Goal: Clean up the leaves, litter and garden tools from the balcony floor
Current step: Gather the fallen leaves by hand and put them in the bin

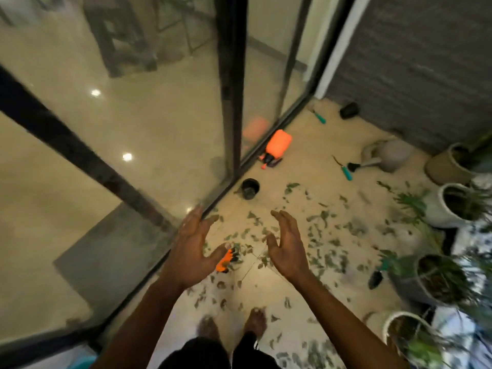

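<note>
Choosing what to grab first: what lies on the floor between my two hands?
In the head view, an orange-and-black tool and scattered leaves lie between the left hand and right hand.

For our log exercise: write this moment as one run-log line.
left hand open | right hand open | leaves scattered on floor | orange sprayer lying by glass door

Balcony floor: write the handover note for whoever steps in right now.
Left hand open, empty, over the small orange tool. Right hand open, empty, over the leaves. Orange sprayer lies by the door track, black pot near it; teal-handled tool beside the watering can. Done: nothing visibly gathered. Left: leaves and all tools.
</note>
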A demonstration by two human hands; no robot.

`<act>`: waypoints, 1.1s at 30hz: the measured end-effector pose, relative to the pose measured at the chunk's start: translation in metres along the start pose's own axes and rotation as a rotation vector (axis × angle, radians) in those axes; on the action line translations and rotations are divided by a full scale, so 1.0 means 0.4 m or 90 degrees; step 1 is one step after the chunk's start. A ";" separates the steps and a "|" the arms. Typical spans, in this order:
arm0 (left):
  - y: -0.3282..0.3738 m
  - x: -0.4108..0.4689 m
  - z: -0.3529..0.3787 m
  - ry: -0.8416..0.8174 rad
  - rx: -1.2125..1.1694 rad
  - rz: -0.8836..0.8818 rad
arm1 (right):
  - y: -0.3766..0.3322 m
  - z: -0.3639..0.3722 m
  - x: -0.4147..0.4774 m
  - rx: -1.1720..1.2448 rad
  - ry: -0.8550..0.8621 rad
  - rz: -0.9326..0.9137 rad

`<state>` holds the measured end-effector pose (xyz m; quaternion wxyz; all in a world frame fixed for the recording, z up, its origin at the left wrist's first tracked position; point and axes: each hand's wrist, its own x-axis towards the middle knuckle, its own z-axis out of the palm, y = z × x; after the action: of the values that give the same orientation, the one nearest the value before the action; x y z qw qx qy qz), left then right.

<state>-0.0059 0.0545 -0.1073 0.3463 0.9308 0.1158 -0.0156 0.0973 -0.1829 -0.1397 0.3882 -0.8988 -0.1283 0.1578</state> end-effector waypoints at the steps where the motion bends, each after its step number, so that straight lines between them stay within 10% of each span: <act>1: 0.034 0.044 0.005 -0.012 0.024 0.025 | 0.016 -0.038 0.010 0.006 0.024 0.020; 33: 0.750 1.371 0.300 -0.326 0.228 0.469 | 0.438 -0.738 0.554 0.272 0.429 0.389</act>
<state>0.6015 -0.1311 -0.0660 0.1807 0.9210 -0.3153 -0.1404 0.4326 -0.4152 -0.1185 0.5194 -0.7967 0.3089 -0.0122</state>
